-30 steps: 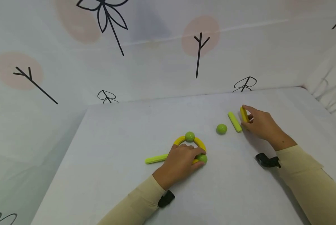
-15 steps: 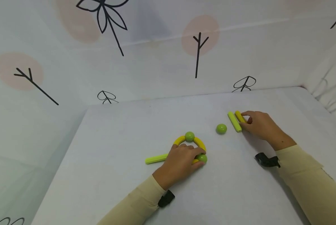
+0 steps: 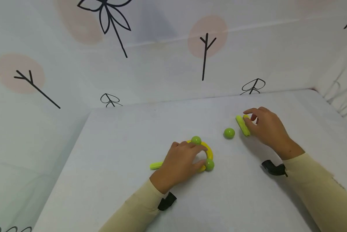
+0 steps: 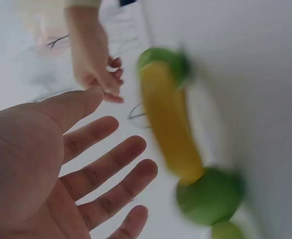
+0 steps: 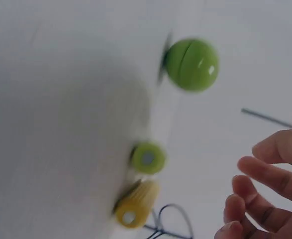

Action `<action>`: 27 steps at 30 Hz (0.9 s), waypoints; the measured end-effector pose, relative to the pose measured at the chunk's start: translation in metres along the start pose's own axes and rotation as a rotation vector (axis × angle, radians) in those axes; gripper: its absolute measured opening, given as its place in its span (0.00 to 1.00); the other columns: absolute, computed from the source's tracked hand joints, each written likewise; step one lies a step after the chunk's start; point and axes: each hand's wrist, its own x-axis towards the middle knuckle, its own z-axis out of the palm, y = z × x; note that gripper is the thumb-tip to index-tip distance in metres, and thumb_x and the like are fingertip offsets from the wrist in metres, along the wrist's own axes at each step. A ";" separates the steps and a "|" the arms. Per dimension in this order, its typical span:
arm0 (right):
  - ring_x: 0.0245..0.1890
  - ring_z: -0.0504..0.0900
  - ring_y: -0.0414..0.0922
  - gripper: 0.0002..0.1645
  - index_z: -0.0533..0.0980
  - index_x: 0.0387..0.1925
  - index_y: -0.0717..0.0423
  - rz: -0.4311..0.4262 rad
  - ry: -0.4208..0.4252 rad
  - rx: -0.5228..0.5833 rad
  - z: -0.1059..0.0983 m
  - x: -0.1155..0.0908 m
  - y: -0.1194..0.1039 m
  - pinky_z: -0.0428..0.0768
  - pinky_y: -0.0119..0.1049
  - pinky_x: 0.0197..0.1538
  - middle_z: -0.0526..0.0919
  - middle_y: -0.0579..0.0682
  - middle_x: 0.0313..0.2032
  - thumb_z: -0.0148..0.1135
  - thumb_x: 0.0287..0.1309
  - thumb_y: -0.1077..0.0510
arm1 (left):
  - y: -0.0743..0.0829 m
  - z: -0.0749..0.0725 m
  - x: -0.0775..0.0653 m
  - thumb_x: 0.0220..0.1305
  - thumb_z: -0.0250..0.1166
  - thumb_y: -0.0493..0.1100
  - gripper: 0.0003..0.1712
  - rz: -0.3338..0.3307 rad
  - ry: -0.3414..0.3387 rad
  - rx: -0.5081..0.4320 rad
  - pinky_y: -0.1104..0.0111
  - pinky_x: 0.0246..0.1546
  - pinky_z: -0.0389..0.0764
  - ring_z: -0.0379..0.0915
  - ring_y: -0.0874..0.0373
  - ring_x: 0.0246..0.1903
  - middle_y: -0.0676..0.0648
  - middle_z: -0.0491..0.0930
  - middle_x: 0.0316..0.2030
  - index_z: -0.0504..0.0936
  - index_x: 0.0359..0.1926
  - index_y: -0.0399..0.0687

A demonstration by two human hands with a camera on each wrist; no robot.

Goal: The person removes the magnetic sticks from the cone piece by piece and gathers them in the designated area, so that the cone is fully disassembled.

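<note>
Curved yellow rods (image 3: 209, 152) and green balls (image 3: 209, 164) are joined into a ring, with a straight light-green rod (image 3: 155, 165) running out to its left. Over this ring hovers my left hand (image 3: 180, 163), hiding part of it; the left wrist view shows its fingers spread and apart from a yellow rod (image 4: 168, 119). Farther right, my right hand (image 3: 267, 127) is raised over a yellow rod (image 5: 136, 206) that lies beside a loose light-green rod (image 3: 243, 125). Nothing is between its loosely bent fingers. Metal discs show in both rods' ends.
A loose green ball (image 3: 229, 133) sits on the white table (image 3: 118, 145), left of the two loose rods. Behind the table hangs a pale cloth (image 3: 162, 71) with black line drawings and pink spots.
My right hand set the yellow rod down beside the light-green one, let go and rose. The left hand let go of the ring and moved slightly left and up.
</note>
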 end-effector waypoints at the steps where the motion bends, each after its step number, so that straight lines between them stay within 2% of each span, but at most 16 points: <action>1: 0.35 0.73 0.53 0.18 0.79 0.54 0.61 -0.034 0.025 0.011 0.000 -0.002 -0.006 0.70 0.38 0.30 0.78 0.60 0.37 0.56 0.68 0.58 | -0.001 -0.006 -0.001 0.66 0.66 0.59 0.19 -0.017 0.018 -0.011 0.64 0.43 0.73 0.80 0.61 0.44 0.57 0.86 0.46 0.83 0.55 0.62; 4: 0.35 0.75 0.50 0.15 0.81 0.51 0.59 -0.118 0.066 0.027 0.003 -0.010 -0.024 0.72 0.38 0.31 0.79 0.56 0.36 0.58 0.65 0.62 | -0.007 -0.022 -0.003 0.67 0.65 0.58 0.19 -0.068 0.052 -0.009 0.65 0.38 0.73 0.80 0.62 0.35 0.56 0.86 0.38 0.84 0.54 0.58; 7: 0.36 0.77 0.49 0.14 0.82 0.50 0.58 -0.205 0.069 0.032 0.009 -0.018 -0.040 0.75 0.40 0.35 0.80 0.54 0.36 0.62 0.62 0.65 | -0.016 -0.030 -0.004 0.67 0.65 0.58 0.20 -0.146 0.035 0.032 0.66 0.34 0.73 0.78 0.62 0.29 0.55 0.85 0.33 0.83 0.54 0.56; 10: 0.38 0.79 0.48 0.16 0.82 0.51 0.57 -0.258 0.006 0.041 0.015 -0.026 -0.052 0.79 0.42 0.38 0.81 0.53 0.39 0.64 0.61 0.64 | -0.027 -0.033 -0.006 0.66 0.65 0.60 0.23 -0.237 -0.024 0.081 0.66 0.28 0.74 0.76 0.60 0.24 0.52 0.86 0.33 0.82 0.56 0.55; 14: 0.40 0.80 0.47 0.18 0.81 0.54 0.55 -0.300 -0.134 0.061 0.025 -0.035 -0.063 0.82 0.42 0.41 0.82 0.53 0.45 0.66 0.61 0.62 | -0.034 -0.029 -0.005 0.66 0.65 0.61 0.27 -0.330 -0.143 0.072 0.68 0.20 0.70 0.73 0.56 0.20 0.49 0.86 0.30 0.80 0.58 0.53; 19: 0.41 0.79 0.43 0.22 0.79 0.57 0.54 -0.327 -0.287 0.087 0.034 -0.044 -0.070 0.82 0.38 0.42 0.81 0.52 0.49 0.67 0.62 0.59 | -0.033 -0.021 -0.002 0.66 0.63 0.64 0.26 -0.341 -0.265 0.026 0.68 0.20 0.67 0.68 0.57 0.20 0.52 0.76 0.22 0.82 0.55 0.52; 24: 0.40 0.78 0.40 0.26 0.77 0.61 0.55 -0.332 -0.380 0.107 0.040 -0.047 -0.073 0.81 0.35 0.42 0.80 0.49 0.47 0.68 0.61 0.57 | -0.029 -0.016 -0.002 0.66 0.64 0.62 0.22 -0.299 -0.297 -0.003 0.68 0.18 0.64 0.64 0.59 0.18 0.54 0.64 0.16 0.82 0.42 0.48; 27: 0.39 0.78 0.38 0.28 0.75 0.63 0.56 -0.336 -0.409 0.100 0.043 -0.048 -0.073 0.80 0.33 0.40 0.80 0.48 0.44 0.68 0.62 0.57 | -0.027 -0.013 -0.002 0.66 0.64 0.61 0.22 -0.290 -0.298 -0.008 0.69 0.18 0.64 0.63 0.60 0.18 0.55 0.63 0.15 0.81 0.40 0.47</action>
